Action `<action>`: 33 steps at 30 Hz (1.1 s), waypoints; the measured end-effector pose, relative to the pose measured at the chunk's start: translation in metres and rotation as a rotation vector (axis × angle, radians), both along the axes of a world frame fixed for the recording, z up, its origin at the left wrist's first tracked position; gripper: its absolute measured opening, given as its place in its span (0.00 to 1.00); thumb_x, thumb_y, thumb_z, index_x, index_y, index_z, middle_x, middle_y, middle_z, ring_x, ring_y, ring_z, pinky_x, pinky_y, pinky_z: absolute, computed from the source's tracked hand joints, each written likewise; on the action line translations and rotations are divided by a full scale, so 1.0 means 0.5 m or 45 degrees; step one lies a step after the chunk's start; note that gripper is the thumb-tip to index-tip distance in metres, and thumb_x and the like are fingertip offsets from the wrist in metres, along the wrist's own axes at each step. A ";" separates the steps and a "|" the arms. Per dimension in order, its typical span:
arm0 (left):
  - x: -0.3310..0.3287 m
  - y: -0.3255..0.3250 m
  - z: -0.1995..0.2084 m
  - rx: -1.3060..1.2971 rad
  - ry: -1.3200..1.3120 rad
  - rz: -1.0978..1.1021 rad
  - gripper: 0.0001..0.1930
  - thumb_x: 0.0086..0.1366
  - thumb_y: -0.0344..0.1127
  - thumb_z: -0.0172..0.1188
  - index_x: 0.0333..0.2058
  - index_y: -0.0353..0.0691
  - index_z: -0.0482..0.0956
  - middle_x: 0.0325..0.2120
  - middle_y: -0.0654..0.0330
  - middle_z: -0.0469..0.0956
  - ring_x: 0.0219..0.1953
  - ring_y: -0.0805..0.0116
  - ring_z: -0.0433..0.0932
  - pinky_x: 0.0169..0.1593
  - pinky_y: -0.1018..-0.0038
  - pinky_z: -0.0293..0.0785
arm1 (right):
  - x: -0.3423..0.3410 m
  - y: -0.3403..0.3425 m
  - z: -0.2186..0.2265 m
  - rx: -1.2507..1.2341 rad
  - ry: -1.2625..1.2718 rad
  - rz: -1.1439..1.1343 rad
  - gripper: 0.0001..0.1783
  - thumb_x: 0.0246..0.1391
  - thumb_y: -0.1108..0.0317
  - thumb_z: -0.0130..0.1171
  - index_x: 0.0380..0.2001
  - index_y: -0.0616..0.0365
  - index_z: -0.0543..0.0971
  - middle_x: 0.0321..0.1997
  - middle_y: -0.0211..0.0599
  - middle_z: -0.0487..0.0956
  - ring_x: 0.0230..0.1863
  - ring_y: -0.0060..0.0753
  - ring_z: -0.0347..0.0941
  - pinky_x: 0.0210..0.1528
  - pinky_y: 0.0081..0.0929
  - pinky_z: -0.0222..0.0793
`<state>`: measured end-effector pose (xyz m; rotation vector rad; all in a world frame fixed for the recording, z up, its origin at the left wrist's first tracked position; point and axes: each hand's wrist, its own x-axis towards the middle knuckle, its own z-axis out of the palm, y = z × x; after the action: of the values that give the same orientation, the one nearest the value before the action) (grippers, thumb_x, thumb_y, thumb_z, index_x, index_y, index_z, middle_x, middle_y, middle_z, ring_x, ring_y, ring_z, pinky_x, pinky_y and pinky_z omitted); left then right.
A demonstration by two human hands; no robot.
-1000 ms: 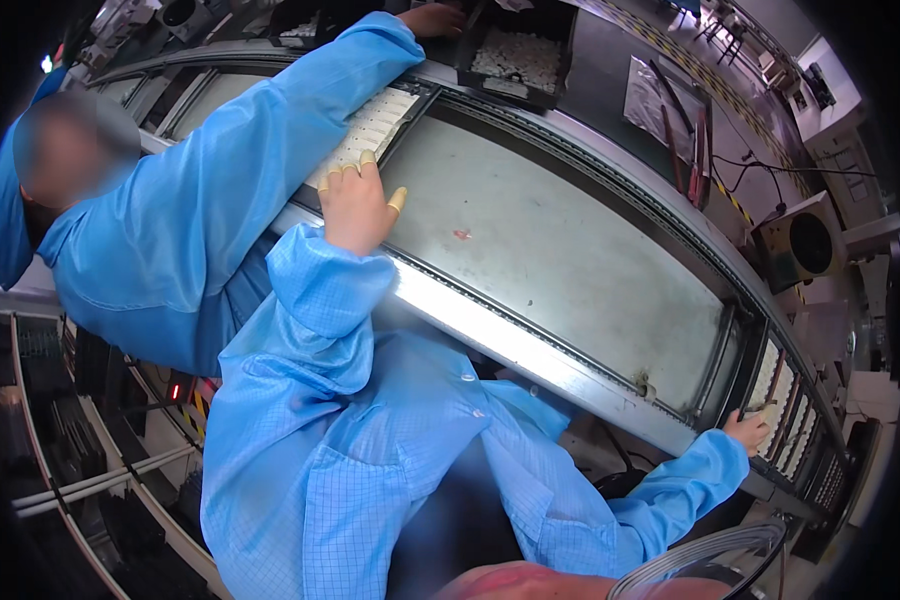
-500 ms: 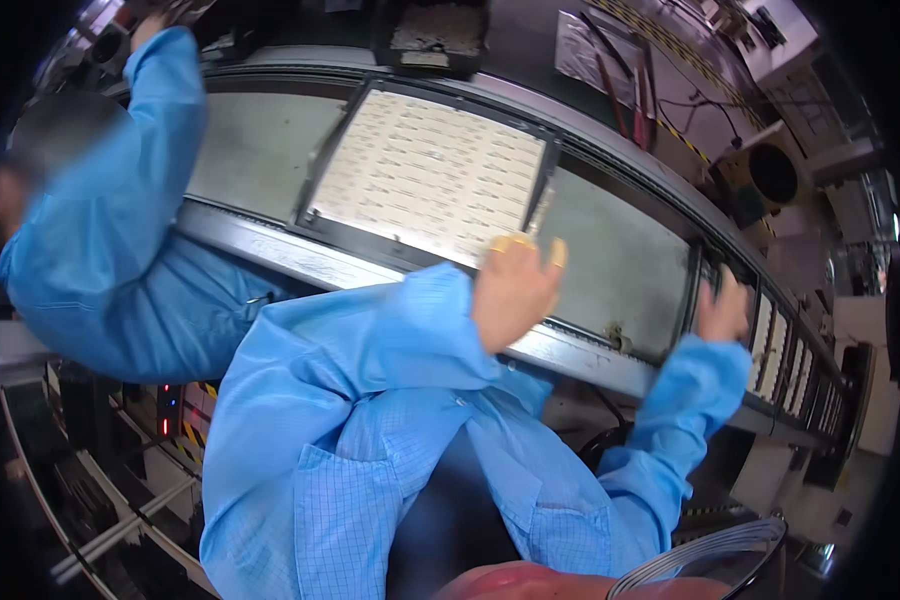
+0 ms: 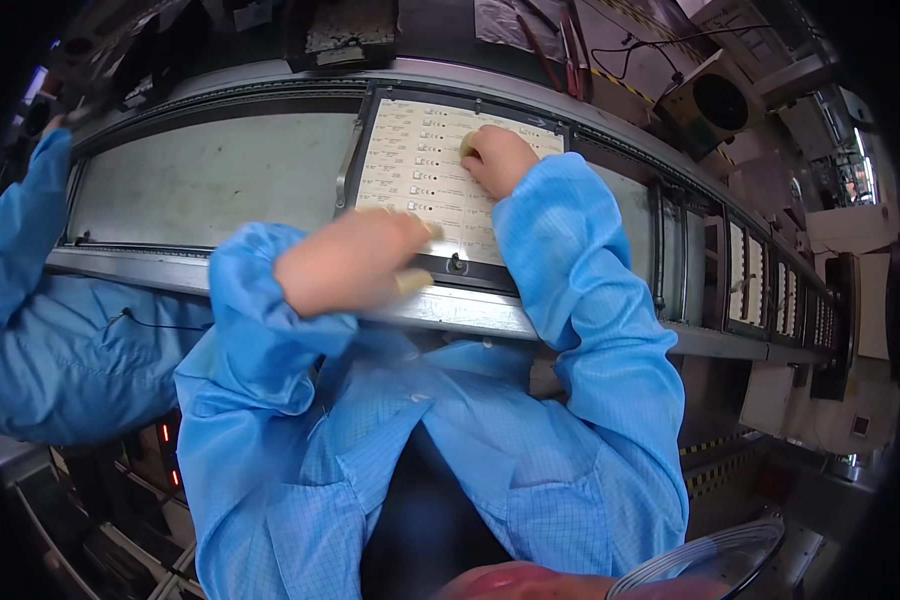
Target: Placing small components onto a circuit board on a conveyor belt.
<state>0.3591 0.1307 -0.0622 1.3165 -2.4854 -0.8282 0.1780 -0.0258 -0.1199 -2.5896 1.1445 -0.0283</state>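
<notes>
Spanning the frame's upper half, a curved grey conveyor bed point(image 3: 200, 190) is seen; a dark-framed pale panel tray point(image 3: 425, 165) lies upper centre, long axis running up-frame. The right hand point(image 3: 498, 158) is pressed on it, fingers curled, nothing grasped. The blurred left hand point(image 3: 355, 262) hovers at its lower edge, grip indeterminable.

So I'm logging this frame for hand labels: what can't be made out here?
All in the head view:
- Left hand: motion-blurred, so its fingers and any grip are unclear.
- Right hand: its fingertips curl under on the pale panel; contact hidden.
- Panel's small parts: too small to identify.
- Co-worker's sleeve: cut off by the left rim.
</notes>
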 end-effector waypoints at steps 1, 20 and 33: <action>0.014 -0.009 0.000 0.001 -0.007 0.002 0.22 0.55 0.38 0.58 0.47 0.34 0.71 0.35 0.47 0.75 0.39 0.50 0.74 0.44 0.63 0.71 | -0.002 0.000 0.001 0.001 -0.007 0.002 0.10 0.48 0.69 0.57 0.35 0.59 0.79 0.35 0.46 0.76 0.38 0.46 0.73 0.42 0.33 0.69; -0.150 -0.124 -0.051 0.454 1.347 0.607 0.11 0.55 0.24 0.57 0.39 0.33 0.75 0.33 0.57 0.77 0.35 0.70 0.76 0.40 0.75 0.73 | -0.097 0.150 0.043 1.088 -2.109 -0.593 0.08 0.56 0.71 0.52 0.39 0.59 0.75 0.34 0.30 0.75 0.34 0.23 0.70 0.32 0.19 0.66; -0.218 -0.175 -0.092 -0.454 0.254 0.106 0.11 0.53 0.28 0.54 0.37 0.39 0.77 0.33 0.54 0.74 0.41 0.57 0.72 0.46 0.66 0.70 | -0.246 0.194 0.063 0.528 -1.334 -0.977 0.07 0.50 0.74 0.58 0.35 0.61 0.77 0.29 0.29 0.76 0.27 0.13 0.68 0.26 0.10 0.60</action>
<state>0.2503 0.0431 -0.1081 1.1423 -2.2714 -0.4450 0.0551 0.0713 -0.0883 -1.2806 1.3590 -1.0321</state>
